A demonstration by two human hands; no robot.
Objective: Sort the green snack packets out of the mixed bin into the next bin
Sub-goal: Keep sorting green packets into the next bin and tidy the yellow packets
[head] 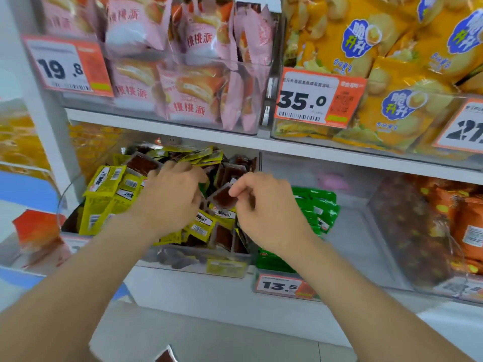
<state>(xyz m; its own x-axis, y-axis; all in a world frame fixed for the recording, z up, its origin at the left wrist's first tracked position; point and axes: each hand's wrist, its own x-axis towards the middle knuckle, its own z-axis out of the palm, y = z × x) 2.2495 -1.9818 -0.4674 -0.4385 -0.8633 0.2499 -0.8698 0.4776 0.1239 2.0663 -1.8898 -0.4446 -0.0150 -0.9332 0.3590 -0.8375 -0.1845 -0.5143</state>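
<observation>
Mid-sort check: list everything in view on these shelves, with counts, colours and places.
mixed bin: one, clear, lower shelf centre
yellow-green packets: many, in the mixed bin
brown packets: many, dark, in the mixed bin
green packets: a stack, bright green, next bin on the right
pink packets: many, upper shelf left
yellow bags: several, upper shelf right
orange packets: several, lower shelf far right
price tags: several, orange and white, bin fronts
left hand: one, fingers curled among mixed-bin packets
right hand: one, fingers pinch a brown packet

Upper shelf point(156, 124): pink cake packets point(193, 84) left, yellow chip bags point(397, 105) right, price tags 19.8 point(62, 66), 35.0 point(313, 97); orange packets point(467, 226) lower right.
</observation>
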